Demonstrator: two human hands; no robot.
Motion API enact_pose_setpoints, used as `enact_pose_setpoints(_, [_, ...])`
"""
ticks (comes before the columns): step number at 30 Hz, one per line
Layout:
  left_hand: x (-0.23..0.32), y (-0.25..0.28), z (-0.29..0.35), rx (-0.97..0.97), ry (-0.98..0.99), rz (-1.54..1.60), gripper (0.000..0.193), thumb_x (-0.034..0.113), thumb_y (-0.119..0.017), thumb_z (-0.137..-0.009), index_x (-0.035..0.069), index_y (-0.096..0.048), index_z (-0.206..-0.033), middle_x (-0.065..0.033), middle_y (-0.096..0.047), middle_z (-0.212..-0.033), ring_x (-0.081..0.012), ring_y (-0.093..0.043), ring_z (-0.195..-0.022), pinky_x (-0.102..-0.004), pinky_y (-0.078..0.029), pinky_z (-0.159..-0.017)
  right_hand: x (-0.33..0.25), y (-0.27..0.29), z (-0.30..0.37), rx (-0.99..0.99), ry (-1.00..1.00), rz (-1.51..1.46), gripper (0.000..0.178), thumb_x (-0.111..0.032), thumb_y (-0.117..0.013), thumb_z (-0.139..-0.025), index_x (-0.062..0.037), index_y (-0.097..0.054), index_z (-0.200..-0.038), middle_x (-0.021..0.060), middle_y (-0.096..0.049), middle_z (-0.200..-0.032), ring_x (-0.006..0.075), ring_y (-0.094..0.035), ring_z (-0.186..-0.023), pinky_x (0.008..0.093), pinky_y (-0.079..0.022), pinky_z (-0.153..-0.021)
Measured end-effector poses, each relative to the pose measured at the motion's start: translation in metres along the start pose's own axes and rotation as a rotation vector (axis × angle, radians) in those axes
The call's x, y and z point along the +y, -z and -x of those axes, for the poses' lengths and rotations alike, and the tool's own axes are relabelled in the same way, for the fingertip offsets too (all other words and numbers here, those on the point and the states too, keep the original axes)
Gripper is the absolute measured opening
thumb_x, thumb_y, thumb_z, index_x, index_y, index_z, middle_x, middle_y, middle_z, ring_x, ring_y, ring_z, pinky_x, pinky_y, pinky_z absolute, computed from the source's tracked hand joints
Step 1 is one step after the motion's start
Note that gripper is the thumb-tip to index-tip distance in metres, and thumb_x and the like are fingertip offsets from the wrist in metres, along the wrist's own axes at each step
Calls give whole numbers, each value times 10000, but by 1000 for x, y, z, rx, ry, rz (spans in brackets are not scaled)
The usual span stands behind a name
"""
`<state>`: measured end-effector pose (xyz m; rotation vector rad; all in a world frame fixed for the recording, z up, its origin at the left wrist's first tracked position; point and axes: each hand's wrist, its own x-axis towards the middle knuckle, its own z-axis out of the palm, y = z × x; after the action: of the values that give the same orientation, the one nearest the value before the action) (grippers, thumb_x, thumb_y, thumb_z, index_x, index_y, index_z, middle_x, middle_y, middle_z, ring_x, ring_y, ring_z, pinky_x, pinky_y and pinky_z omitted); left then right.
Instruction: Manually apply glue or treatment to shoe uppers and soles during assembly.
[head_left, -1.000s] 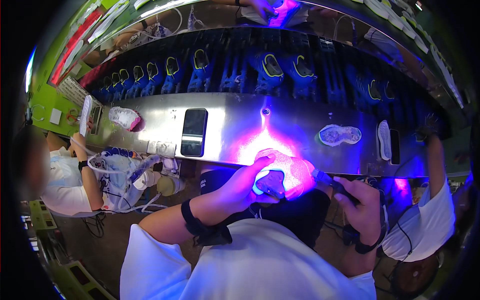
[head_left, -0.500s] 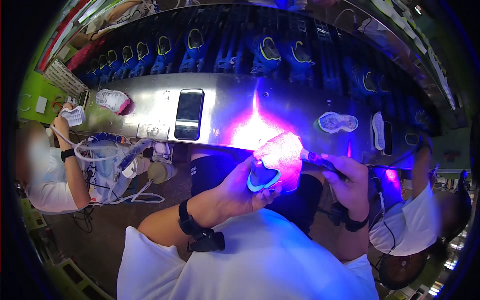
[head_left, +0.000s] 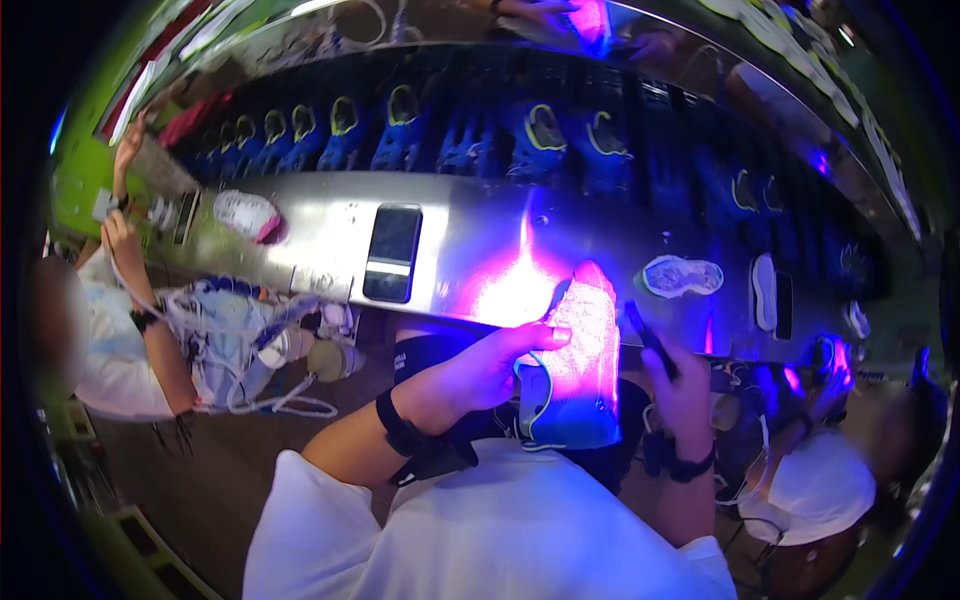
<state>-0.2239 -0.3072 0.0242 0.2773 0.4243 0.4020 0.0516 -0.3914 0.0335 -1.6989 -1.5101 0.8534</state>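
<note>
My left hand is closed on a shoe upper, its thumb lying across the bottom side. The upper stands toe-up just off the bench edge. Strong violet-pink light makes its surface glow, and its pale-edged collar opening faces the palm. My right hand grips a dark-handled brush, whose tip is a little to the right of the upper, apart from it. Beyond the brush, a pale shoe sole lies on the metal bench.
A phone lies on the bench left of the glare. More soles lie at the left and right. Behind runs a dark conveyor with several blue shoes. Co-workers sit at my left and right.
My left hand has turned the upper more upright, with its bottom side in view. The brush has come away from the upper to the right. The left co-worker's arms have shifted.
</note>
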Motion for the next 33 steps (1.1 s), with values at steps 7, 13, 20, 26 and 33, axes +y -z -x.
enact_pose_setpoints(7, [55,-11,-35,56,-310,-534,855,15,-779,-853,4,-322,-1576,-119,-534,-1460,-218,-542,-1336,-381,-485,-1090,13,-20,8,154,177,-80,352,-113,-754,-909,-3,-704,-1239,182,-753,-1111,219,-724,-1011,332,-534,-918])
enact_pose_setpoints(13, [164,36,-56,627,-424,-1223,915,321,-878,-787,-32,-418,-1494,-192,-612,-1346,-248,-634,-1194,-373,-523,-1006,23,-5,26,48,-35,-130,403,-66,-726,-930,13,-650,-1318,76,-727,-1005,145,-662,-887,306,-524,-835])
enact_pose_setpoints(20, [335,76,-98,1200,-233,-1830,842,546,-765,-784,-46,-542,-1340,-246,-710,-1182,-374,-701,-1108,-428,-568,-950,29,20,22,232,-364,-377,368,-36,-645,-960,1,-590,-1322,13,-643,-874,40,-525,-609,193,-363,-477])
enact_pose_setpoints(26, [367,141,-130,1452,-239,-1793,706,513,-736,-807,23,-617,-1300,-191,-718,-1211,-335,-708,-1119,-429,-572,-939,11,17,19,214,-420,-221,314,-159,-663,-1010,-4,-636,-1281,8,-706,-875,58,-529,-592,230,-389,-511])
enact_pose_setpoints(33, [282,82,-172,922,-943,-2304,873,529,-831,-679,41,-573,-1356,-276,-536,-1399,-428,-522,-1307,-494,-520,-1013,9,20,1,235,-614,-335,287,-116,-646,-1007,-15,-631,-1275,-6,-652,-844,59,-533,-647,217,-404,-532])
